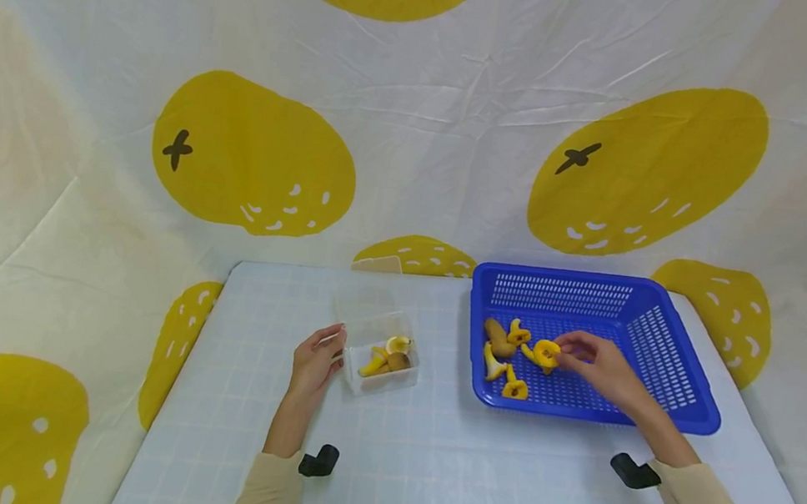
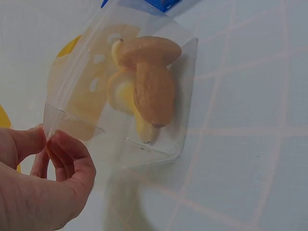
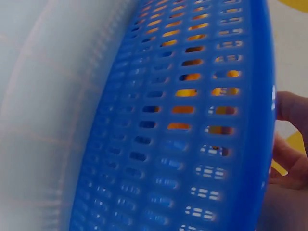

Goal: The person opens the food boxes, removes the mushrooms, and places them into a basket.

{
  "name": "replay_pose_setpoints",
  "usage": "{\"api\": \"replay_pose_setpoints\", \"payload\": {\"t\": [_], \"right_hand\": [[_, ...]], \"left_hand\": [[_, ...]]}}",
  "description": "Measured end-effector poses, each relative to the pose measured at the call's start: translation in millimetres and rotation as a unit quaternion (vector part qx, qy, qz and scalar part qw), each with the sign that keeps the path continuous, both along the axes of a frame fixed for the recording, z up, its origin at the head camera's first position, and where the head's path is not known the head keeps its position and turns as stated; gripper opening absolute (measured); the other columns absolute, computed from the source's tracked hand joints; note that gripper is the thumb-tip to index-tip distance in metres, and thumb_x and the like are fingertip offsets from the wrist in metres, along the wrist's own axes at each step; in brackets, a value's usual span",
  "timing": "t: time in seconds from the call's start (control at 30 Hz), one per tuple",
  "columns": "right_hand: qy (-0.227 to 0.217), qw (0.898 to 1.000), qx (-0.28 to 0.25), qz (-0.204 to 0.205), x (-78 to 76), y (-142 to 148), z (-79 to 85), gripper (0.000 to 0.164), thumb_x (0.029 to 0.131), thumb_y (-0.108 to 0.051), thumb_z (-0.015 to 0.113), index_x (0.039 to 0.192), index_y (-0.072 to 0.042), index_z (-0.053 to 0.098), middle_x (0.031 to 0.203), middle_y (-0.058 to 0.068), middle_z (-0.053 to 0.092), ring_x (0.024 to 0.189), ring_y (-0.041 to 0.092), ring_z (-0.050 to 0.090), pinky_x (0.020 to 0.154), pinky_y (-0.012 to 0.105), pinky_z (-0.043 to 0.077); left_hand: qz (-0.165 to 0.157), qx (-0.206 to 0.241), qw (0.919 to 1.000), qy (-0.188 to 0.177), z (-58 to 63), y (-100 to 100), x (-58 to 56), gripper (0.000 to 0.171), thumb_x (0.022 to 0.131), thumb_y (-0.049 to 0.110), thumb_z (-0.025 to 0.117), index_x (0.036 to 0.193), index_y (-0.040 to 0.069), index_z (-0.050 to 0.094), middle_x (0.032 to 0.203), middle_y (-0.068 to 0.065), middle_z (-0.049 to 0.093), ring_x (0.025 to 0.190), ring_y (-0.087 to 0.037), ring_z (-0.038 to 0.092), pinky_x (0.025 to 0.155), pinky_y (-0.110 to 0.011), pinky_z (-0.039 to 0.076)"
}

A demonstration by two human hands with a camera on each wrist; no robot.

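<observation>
The left hand (image 1: 314, 363) pinches a see-through edge of a clear plastic box (image 1: 387, 384) between thumb and fingers, though the plastic is so transparent that lid and wall are hard to tell apart. Just to the right of those fingers, inside the box, a brown mushroom (image 2: 154, 86) partly covers a pale yellow mushroom (image 2: 126, 98), so that one's full outline is hidden. Well to their right, the right hand (image 1: 604, 367) reaches over a blue basket (image 1: 559, 275), its thumb and fingers narrowed on the cap of a yellow mushroom (image 1: 546, 353); whether that mushroom touches the basket floor cannot be told. Left of the right fingertips lie a brown piece (image 1: 498, 339) and several yellow mushrooms (image 1: 516, 385), close together and partly overlapping. From the right wrist, the basket's slotted wall blocks the fingertips, the picture's edge cuts off the hand, and the contents are only orange and yellow patches through the slots. Beyond the left fingers, a pale patch (image 1: 379, 264) at the table's far edge is hard to identify. Both beige sleeves (image 1: 268, 492), with a black device (image 1: 319, 460) near each wrist, run out of the head view. Beneath the hands, the table (image 1: 437, 475) wears a pale, faintly gridded, slightly shiny cover; behind and beside it hangs a creased whitish cloth (image 1: 445, 156) printed with big yellow fruit.
</observation>
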State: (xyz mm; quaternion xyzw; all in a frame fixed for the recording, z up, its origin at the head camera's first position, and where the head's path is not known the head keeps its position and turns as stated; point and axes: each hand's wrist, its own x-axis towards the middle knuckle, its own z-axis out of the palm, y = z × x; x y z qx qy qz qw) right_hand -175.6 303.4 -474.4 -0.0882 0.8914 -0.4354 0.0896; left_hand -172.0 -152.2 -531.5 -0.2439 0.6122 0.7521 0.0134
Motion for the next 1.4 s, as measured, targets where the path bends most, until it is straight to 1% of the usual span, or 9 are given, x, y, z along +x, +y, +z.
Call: {"api": "replay_pose_setpoints", "payload": {"t": [0.17,0.33,0.47,0.57,0.77,0.9,1.03,1.17,1.4], "right_hand": [[-0.01,0.999,0.013,0.034,0.1,2.4,-9.7,0.03,0.102,-0.015,0.066,0.122,0.007,0.063,0.108,0.016,0.068,0.099,0.032,0.066,0.081,0.031,0.06],[-0.034,0.998,0.029,0.055,-1.5,-1.1,-19.2,0.024,0.1,-0.012,0.069,0.115,0.006,0.066,0.099,0.01,0.066,0.091,0.026,0.065,0.077,0.028,0.059],[-0.052,0.995,0.047,0.071,-3.1,-6.0,-23.3,0.02,0.098,-0.008,0.07,0.111,0.007,0.067,0.095,0.008,0.067,0.085,0.022,0.062,0.074,0.027,0.057],[-0.047,0.994,0.055,0.081,-4.9,-9.9,-24.1,0.019,0.097,-0.006,0.07,0.11,0.008,0.067,0.094,0.009,0.068,0.084,0.022,0.062,0.075,0.029,0.056],[-0.022,0.995,0.059,0.075,-6.6,-18.9,-21.6,0.018,0.097,-0.007,0.071,0.109,0.007,0.068,0.098,0.011,0.071,0.09,0.025,0.066,0.085,0.041,0.058],[-0.003,0.996,0.056,0.07,-6.1,-25.5,-17.9,0.022,0.098,-0.009,0.07,0.113,0.007,0.069,0.102,0.012,0.072,0.093,0.027,0.067,0.086,0.045,0.058],[0.004,0.997,0.04,0.065,-5.5,-32.3,-13.8,0.026,0.1,-0.013,0.068,0.117,0.007,0.068,0.105,0.012,0.072,0.095,0.027,0.066,0.082,0.037,0.059],[0.014,0.998,0.014,0.058,-4.2,-40.4,-10.1,0.029,0.103,-0.015,0.066,0.121,0.007,0.065,0.108,0.015,0.072,0.098,0.029,0.067,0.078,0.028,0.057],[0.04,0.998,-0.043,0.024,-3.5,-59.5,-6.2,0.029,0.104,-0.014,0.064,0.123,0.008,0.063,0.112,0.02,0.07,0.104,0.035,0.068,0.084,0.027,0.057]], "left_hand": [[0.0,0.002,1.0,0.001,0.0,0.0,-0.6,0.04,0.101,0.014,0.068,0.137,-0.001,0.061,0.128,-0.019,0.065,0.098,-0.024,0.064,0.07,-0.02,0.052],[0.0,0.004,1.0,0.001,0.1,1.0,0.2,0.04,0.101,0.015,0.068,0.137,0.0,0.061,0.126,-0.019,0.066,0.098,-0.024,0.064,0.072,-0.021,0.053],[0.002,0.007,1.0,0.001,1.1,2.1,1.4,0.04,0.1,0.015,0.069,0.137,0.0,0.061,0.124,-0.016,0.067,0.099,-0.024,0.064,0.071,-0.021,0.052],[0.002,0.009,1.0,-0.001,2.7,2.7,2.7,0.04,0.1,0.016,0.069,0.137,0.0,0.061,0.121,-0.013,0.069,0.099,-0.024,0.064,0.071,-0.02,0.052],[0.003,0.012,0.9999,-0.002,4.7,2.5,4.1,0.04,0.101,0.015,0.068,0.138,0.001,0.061,0.115,-0.008,0.071,0.098,-0.022,0.065,0.072,-0.021,0.052],[0.004,0.009,1.0,-0.001,4.4,2.2,3.8,0.04,0.101,0.015,0.068,0.137,0.0,0.061,0.118,-0.011,0.07,0.099,-0.023,0.065,0.072,-0.02,0.052],[0.009,0.004,0.9999,-0.003,2.2,1.7,3.1,0.04,0.101,0.017,0.069,0.137,0.0,0.061,0.127,-0.018,0.067,0.101,-0.027,0.064,0.07,-0.02,0.052],[0.01,0.004,0.9999,-0.005,0.9,1.5,2.3,0.039,0.101,0.017,0.069,0.136,0.001,0.063,0.133,-0.022,0.063,0.105,-0.03,0.062,0.07,-0.019,0.052],[0.006,0.001,1.0,-0.005,3.9,2.5,3.0,0.039,0.101,0.017,0.068,0.137,0.002,0.062,0.134,-0.023,0.062,0.108,-0.032,0.061,0.07,-0.019,0.052]]}}
